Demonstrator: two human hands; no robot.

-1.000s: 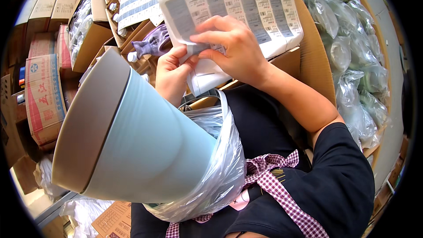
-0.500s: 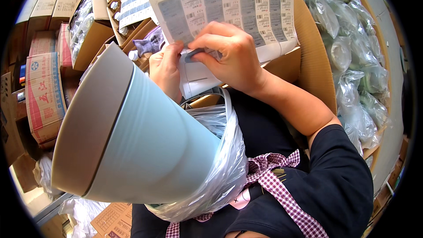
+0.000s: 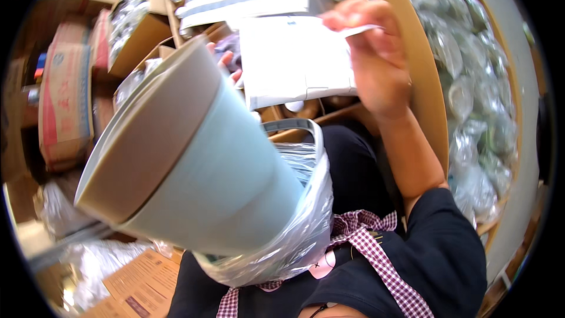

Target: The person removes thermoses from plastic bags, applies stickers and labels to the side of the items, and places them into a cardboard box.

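The right hand pinches a small white slip between thumb and fingers, above the right edge of a white sheet. The slip's long axis runs roughly left to right, its right end tipped slightly toward the top of the view. The sheet lies over an open box, its longer side also running across. The left hand, beside the sheet's left edge, is mostly hidden behind a pale blue bin; whether it grips anything cannot be told.
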